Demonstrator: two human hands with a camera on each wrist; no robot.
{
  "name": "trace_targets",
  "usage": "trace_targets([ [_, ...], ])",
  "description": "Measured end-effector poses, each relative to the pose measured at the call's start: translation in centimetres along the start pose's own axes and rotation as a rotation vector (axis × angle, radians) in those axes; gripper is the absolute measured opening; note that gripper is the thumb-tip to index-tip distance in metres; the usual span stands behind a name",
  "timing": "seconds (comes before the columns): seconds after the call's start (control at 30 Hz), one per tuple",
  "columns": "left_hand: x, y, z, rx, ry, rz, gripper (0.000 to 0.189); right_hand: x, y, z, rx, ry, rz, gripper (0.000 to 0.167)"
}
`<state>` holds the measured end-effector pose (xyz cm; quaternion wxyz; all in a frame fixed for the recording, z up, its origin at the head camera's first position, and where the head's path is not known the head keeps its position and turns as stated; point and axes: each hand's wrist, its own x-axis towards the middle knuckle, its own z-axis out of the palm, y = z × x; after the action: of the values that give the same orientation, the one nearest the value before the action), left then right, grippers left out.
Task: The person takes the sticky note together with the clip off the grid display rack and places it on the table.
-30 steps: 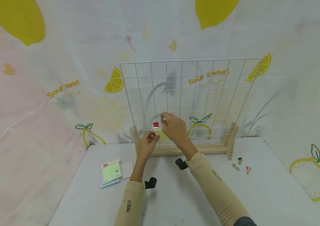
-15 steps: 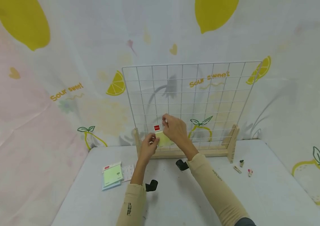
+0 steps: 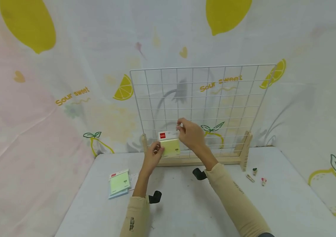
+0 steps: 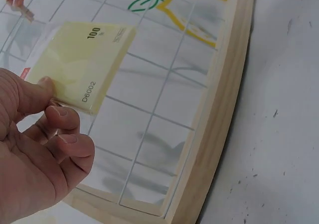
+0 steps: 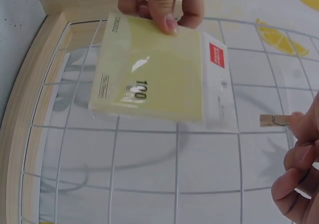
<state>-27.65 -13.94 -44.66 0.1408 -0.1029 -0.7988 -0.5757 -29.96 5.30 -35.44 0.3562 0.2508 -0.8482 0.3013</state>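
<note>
A yellow sticky note pad (image 3: 171, 148) in clear packaging with a red-labelled header stands against the white wire grid (image 3: 203, 108). My left hand (image 3: 152, 155) pinches the pad's left edge between thumb and curled fingers, as the left wrist view shows with the pad (image 4: 82, 67) up close. Above and right of the pad, my right hand (image 3: 192, 134) pinches a small wooden clothespin (image 5: 274, 120) by one end. In the right wrist view the clothespin is apart from the packaging, and its jaws look closed.
On the table's left lie a green note pad pack (image 3: 119, 182), a blue one beneath it and a pale sheet. Several small clothespins (image 3: 250, 178) lie at the right. The grid stands in a wooden base (image 3: 197, 161) near the patterned backdrop.
My right hand has shifted right, away from the pad, with the clothespin. The pad has turned to face me more, its header and print now showing. The left hand has moved slightly left.
</note>
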Motion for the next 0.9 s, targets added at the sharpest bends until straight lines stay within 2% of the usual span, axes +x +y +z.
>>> trace_targets([
  [0.17,-0.6,0.1,-1.2,0.050,0.003,0.021,0.006,-0.6,0.7,-1.2,-0.017,-0.024,0.026,0.008],
  [0.3,-1.1,0.0,-2.2,0.089,0.000,-0.004,0.007,-1.2,1.3,-2.1,-0.022,-0.029,0.024,0.007],
  [0.4,-1.6,0.0,-2.9,0.093,-0.010,-0.017,0.008,-1.8,1.7,-2.6,-0.033,-0.030,0.020,0.007],
  [0.9,-2.9,-1.1,-5.9,0.059,-0.077,0.011,0.006,-4.6,4.5,-4.0,-0.086,-0.070,0.042,0.010],
])
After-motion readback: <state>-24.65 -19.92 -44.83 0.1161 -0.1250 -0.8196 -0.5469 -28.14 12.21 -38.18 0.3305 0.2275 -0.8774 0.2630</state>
